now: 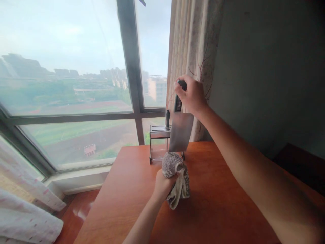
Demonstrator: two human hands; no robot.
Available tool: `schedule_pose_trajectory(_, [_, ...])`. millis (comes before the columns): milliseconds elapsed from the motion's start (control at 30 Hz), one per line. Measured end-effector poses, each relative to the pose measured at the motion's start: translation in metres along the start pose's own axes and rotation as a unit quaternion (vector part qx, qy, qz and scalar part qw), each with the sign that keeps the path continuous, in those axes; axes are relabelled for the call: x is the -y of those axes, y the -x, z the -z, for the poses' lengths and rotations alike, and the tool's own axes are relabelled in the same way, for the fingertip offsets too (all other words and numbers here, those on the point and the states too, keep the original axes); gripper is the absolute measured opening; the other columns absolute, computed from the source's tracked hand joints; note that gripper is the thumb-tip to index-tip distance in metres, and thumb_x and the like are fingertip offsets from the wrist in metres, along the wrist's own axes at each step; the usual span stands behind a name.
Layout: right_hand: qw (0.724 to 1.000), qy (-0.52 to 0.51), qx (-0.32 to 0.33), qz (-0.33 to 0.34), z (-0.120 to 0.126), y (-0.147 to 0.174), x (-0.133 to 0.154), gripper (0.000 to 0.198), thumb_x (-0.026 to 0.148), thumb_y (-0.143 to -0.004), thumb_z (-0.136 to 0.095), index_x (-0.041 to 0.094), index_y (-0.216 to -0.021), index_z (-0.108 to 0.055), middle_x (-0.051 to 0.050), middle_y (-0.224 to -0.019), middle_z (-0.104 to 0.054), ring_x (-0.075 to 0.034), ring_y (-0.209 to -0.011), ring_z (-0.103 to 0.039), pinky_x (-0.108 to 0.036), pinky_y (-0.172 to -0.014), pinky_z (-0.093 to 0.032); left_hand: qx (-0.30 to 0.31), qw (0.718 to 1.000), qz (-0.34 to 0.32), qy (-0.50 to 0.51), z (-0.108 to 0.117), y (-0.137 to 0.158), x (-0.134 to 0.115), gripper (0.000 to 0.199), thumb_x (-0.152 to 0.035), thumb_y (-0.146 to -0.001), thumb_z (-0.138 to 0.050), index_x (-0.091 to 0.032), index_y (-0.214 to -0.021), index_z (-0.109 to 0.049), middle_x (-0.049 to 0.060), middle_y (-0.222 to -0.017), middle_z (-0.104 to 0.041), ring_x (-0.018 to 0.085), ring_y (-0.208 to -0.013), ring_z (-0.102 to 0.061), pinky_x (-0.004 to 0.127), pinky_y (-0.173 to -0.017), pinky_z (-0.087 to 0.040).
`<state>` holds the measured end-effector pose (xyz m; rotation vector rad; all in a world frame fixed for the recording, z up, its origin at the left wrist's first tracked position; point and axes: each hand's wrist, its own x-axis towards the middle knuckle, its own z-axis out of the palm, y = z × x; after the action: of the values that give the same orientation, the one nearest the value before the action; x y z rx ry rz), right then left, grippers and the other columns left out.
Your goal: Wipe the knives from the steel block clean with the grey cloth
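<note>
A cleaver (181, 132) hangs blade down above the table, its dark handle pinched at the top by my right hand (192, 93). Below the blade, my left hand (164, 185) is closed around a bunched grey and cream cloth (175, 166). The cloth's upper fold lies close to the blade's lower edge; whether they touch I cannot tell. Just behind the blade stands a metal-framed knife rack (158, 130), partly hidden by it. Another knife with a dark handle (167, 118) is upright in the rack.
The brown wooden table (132, 200) spreads under both hands. Beyond its left side are a large window (76, 117) and a white sill (81, 176). A patterned curtain (194, 44) hangs behind the rack, beside a dark wall (266, 67). More curtain fabric (27, 213) is at lower left.
</note>
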<state>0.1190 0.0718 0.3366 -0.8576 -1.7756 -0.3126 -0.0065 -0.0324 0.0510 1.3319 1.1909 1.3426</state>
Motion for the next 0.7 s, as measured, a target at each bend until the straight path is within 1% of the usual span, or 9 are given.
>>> schedule_pose_trajectory(67, [1.0,0.015,-0.003,0.015,-0.005,-0.02,-0.005,0.034,0.038,-0.093,-0.042,0.011,-0.102,-0.059,-0.005,-0.08,-0.062,-0.02,-0.089,-0.063,-0.033,-0.082,-0.045,-0.015,0.999,0.027,0.027,0.001,-0.003,0.003,0.029,-0.032,-0.062,-0.076,-0.012,-0.083,-0.075,0.007,-0.079,-0.073,0.028,-0.078,-0.065,0.032,-0.068,-0.05])
schedule_pose_trajectory(167, [0.999,0.016,-0.015,0.035,-0.02,-0.045,-0.011,0.041,0.043,-0.094,-0.039,0.008,-0.102,-0.059,-0.006,-0.083,-0.061,-0.022,-0.093,-0.063,-0.035,-0.085,-0.044,-0.04,0.994,0.064,0.075,0.003,-0.005,0.007,0.035,-0.035,-0.06,-0.078,-0.011,-0.085,-0.074,0.009,-0.081,-0.073,0.028,-0.076,-0.065,0.033,-0.067,-0.051])
schedule_pose_trajectory(267, [0.997,-0.004,-0.002,0.076,-0.041,-0.063,-0.014,0.054,0.046,-0.097,-0.025,0.004,-0.104,-0.057,-0.007,-0.09,-0.059,-0.024,-0.101,-0.062,-0.04,-0.089,-0.041,-0.056,0.989,0.092,0.105,0.003,-0.005,0.008,0.038,-0.036,-0.057,-0.079,-0.01,-0.085,-0.073,0.011,-0.081,-0.073,0.027,-0.074,-0.065,0.034,-0.067,-0.051])
schedule_pose_trajectory(333, [0.995,-0.005,0.011,0.094,-0.053,-0.069,-0.01,0.06,0.047,-0.097,-0.016,0.004,-0.105,-0.056,-0.007,-0.093,-0.058,-0.024,-0.104,-0.061,-0.041,-0.09,-0.04,-0.062,0.986,0.102,0.119,0.003,-0.005,0.006,0.039,-0.035,-0.057,-0.08,-0.01,-0.085,-0.072,0.011,-0.082,-0.072,0.026,-0.073,-0.065,0.034,-0.066,-0.051])
schedule_pose_trajectory(367, [0.996,0.005,0.023,0.091,-0.058,-0.07,-0.006,0.059,0.049,-0.097,-0.017,0.005,-0.105,-0.056,-0.008,-0.093,-0.058,-0.025,-0.104,-0.06,-0.041,-0.09,-0.041,-0.064,0.984,0.105,0.126,0.002,-0.005,0.006,0.039,-0.035,-0.057,-0.08,-0.009,-0.085,-0.072,0.011,-0.082,-0.072,0.026,-0.073,-0.065,0.033,-0.066,-0.051])
schedule_pose_trajectory(433, [0.996,0.037,0.05,0.069,-0.064,-0.07,0.004,0.051,0.052,-0.095,-0.03,0.008,-0.106,-0.055,-0.008,-0.093,-0.059,-0.027,-0.103,-0.06,-0.04,-0.088,-0.043,-0.065,0.982,0.112,0.14,0.003,-0.005,0.005,0.039,-0.035,-0.057,-0.08,-0.01,-0.086,-0.071,0.01,-0.082,-0.072,0.025,-0.073,-0.065,0.033,-0.066,-0.051])
schedule_pose_trajectory(500, [0.994,0.065,0.067,0.054,-0.067,-0.067,0.015,0.043,0.052,-0.093,-0.04,0.013,-0.105,-0.054,-0.008,-0.093,-0.06,-0.027,-0.101,-0.06,-0.038,-0.086,-0.043,-0.064,0.979,0.119,0.153,0.003,-0.005,0.006,0.039,-0.035,-0.058,-0.08,-0.01,-0.086,-0.071,0.009,-0.081,-0.072,0.025,-0.072,-0.065,0.032,-0.067,-0.051])
schedule_pose_trajectory(600, [0.994,0.077,0.067,0.048,-0.066,-0.063,0.026,0.032,0.045,-0.095,-0.042,0.017,-0.104,-0.052,-0.008,-0.095,-0.061,-0.024,-0.098,-0.058,-0.034,-0.085,-0.042,-0.064,0.975,0.126,0.173,0.004,-0.006,0.008,0.04,-0.035,-0.059,-0.08,-0.01,-0.088,-0.07,0.009,-0.084,-0.073,0.024,-0.074,-0.066,0.032,-0.068,-0.051])
schedule_pose_trajectory(700, [0.995,0.081,0.055,0.026,-0.063,-0.064,0.028,0.026,0.039,-0.096,-0.042,0.017,-0.103,-0.052,-0.008,-0.097,-0.062,-0.021,-0.095,-0.057,-0.031,-0.083,-0.04,-0.066,0.97,0.134,0.194,0.005,-0.007,0.01,0.043,-0.034,-0.059,-0.08,-0.01,-0.092,-0.069,0.011,-0.088,-0.073,0.026,-0.078,-0.066,0.033,-0.07,-0.052])
